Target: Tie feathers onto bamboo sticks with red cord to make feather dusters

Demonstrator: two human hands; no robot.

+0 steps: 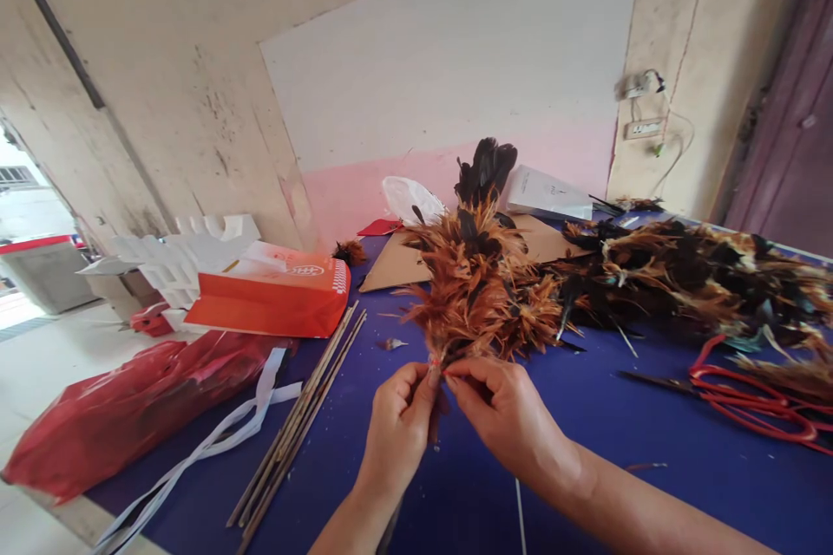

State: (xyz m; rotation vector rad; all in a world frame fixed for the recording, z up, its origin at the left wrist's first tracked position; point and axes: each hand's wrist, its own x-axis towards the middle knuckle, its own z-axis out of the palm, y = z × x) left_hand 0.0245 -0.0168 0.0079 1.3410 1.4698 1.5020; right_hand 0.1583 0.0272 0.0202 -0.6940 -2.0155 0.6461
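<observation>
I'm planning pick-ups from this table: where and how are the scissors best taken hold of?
Best by the red handles, probably from above and the near side with the right hand. The scissors lie with their dark blades pointing left, so these wide loops offer a grip clear of the tips, and brown feathers crowd the far side.

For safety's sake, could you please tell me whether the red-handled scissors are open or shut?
The scissors appear shut: their dark blades lie together in one narrow line on the blue table, with no gap visible.
</observation>
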